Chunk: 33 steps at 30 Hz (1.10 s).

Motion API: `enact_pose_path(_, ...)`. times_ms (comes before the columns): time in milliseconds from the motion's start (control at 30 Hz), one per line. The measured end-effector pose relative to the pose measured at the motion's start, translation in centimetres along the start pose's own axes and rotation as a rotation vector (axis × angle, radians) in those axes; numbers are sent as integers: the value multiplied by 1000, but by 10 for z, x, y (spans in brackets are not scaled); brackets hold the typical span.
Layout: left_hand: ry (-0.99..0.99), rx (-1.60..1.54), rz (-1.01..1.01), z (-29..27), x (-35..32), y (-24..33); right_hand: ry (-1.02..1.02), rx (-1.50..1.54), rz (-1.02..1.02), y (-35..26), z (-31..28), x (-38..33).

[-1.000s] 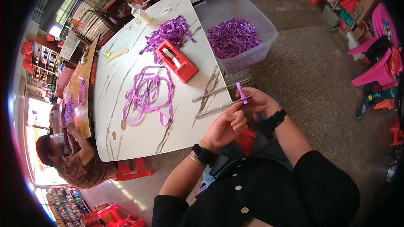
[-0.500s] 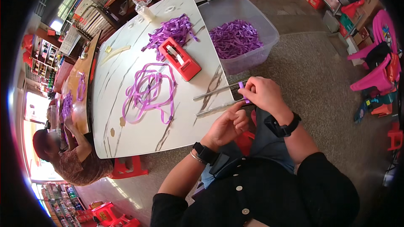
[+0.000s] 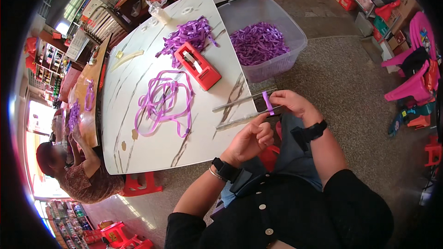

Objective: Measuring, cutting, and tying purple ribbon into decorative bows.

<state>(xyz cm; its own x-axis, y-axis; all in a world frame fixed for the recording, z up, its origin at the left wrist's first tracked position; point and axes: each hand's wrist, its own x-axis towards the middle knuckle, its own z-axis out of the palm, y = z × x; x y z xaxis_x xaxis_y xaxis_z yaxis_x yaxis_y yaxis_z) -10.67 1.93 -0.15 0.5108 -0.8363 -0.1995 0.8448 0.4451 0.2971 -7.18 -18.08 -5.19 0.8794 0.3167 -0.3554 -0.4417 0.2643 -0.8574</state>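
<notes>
Two thin metal rods point(image 3: 240, 120) reach past the right edge of the marble-patterned table point(image 3: 207, 143), side by side with a gap between them. A short loop of purple ribbon point(image 3: 267, 103) crosses both rods close to their outer ends. My right hand point(image 3: 295, 103) is at those ends, its fingers pressed together against the ribbon. Below the nearer rod, my left hand point(image 3: 251, 140) has its index finger stretched toward the ribbon's lower end. Its other fingers are curled in, and whatever they may hold is hidden.
A red tape dispenser point(image 3: 197, 66), a heap of purple ribbon pieces point(image 3: 189, 34) and a loose tangle of long ribbon point(image 3: 161, 106) lie on the table. Beside it stands a clear plastic bin point(image 3: 290, 41) of purple pieces. Another person point(image 3: 83, 170) sits at left, handling purple ribbon.
My right hand has shifted slightly right and its fingers have straightened, leaving more of the ribbon across the rods in sight. The left hand has barely moved.
</notes>
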Motion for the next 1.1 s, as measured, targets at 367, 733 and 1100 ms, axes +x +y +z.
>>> enact_pose_path(367, -62, -50, -14, -6, 0, 1, -219, 587, 28, 33, 7, 16)
enact_pose_path(733, 10, -17, -13, -1, 1, 0, -673, 1230, -283, 110, 37, 60)
enact_pose_path(1100, -43, -71, -7, 1, 0, 2, -336, 807, 23, 20, 22, 6)
